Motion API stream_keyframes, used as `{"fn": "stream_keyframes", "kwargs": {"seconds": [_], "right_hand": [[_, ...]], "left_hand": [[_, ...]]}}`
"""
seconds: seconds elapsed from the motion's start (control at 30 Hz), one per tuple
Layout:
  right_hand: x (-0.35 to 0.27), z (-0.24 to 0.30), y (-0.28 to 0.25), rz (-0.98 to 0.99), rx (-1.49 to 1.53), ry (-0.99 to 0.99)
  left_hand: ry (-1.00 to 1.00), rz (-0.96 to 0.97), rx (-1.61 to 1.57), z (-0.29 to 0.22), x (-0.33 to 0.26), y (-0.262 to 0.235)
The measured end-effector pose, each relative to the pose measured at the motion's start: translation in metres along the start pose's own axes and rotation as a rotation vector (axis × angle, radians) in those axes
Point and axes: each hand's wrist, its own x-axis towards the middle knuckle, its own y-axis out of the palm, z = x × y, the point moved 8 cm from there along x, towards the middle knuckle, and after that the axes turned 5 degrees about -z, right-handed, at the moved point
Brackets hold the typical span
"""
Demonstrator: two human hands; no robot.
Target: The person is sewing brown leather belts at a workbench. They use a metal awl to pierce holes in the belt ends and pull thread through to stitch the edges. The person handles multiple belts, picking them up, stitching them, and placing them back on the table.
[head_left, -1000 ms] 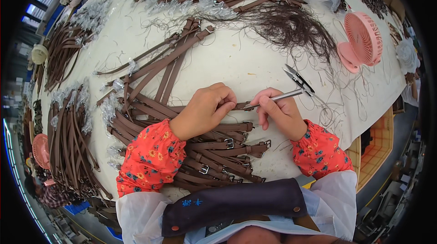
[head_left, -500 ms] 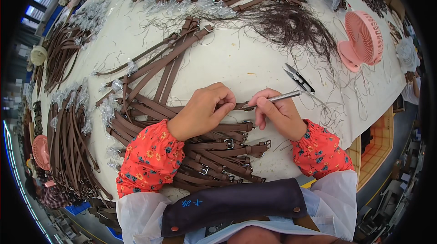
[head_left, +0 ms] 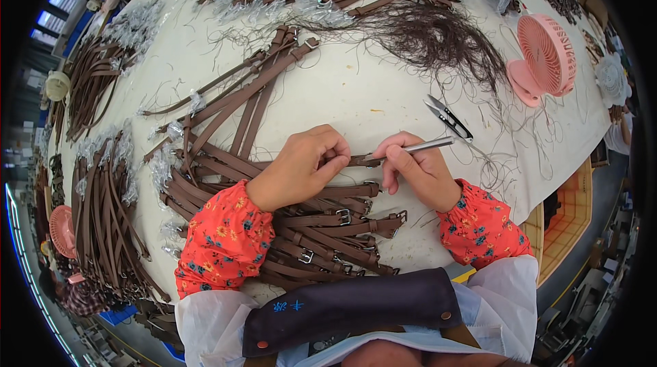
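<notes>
Your left hand lies over the near heap, its fingers curled in and the thumb tip drawn close to the forefinger at a brown strap. Whether they truly pinch it you cannot tell from above, but the pose suggests that you are steadying the piece near its end. That strap lies between your two hands, above the buckled straps spread nearest you, so its end points toward your working side.

Your right hand pinches a slim silver tool between thumb and forefinger, much as one holds a pen, probably for fine control. The other fingers curl beneath, and the tool slants down to the strap; whether its tip touches, you cannot tell.

The buckle ends in the near heap mostly face right, which likely keeps them handy to that side. A few more straps lie crosswise farther off, perhaps kept apart so they don't mix with the heap. Black-bladed snips rest just beyond your right hand, within easy reach, it seems. The dark thread tangle sits farther up the table, seemingly out of your way, and a pink fan stands to its right
</notes>
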Motion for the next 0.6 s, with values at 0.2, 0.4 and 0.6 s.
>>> {"fn": "stream_keyframes", "kwargs": {"seconds": [0.2, 0.4, 0.6], "right_hand": [[0.0002, -0.0005, 0.0006, -0.007, 0.02, 0.0], [0.0, -0.0007, 0.0006, 0.003, 0.011, -0.01], [0.0003, -0.0016, 0.0011, 0.0, 0.023, -0.001]], "left_hand": [[-0.021, 0.028, -0.012, 0.002, -0.0008, -0.0005], [-0.03, 0.043, -0.013, 0.002, -0.0008, 0.0011], [-0.019, 0.049, -0.006, 0.0009, -0.0011, 0.001]]}}
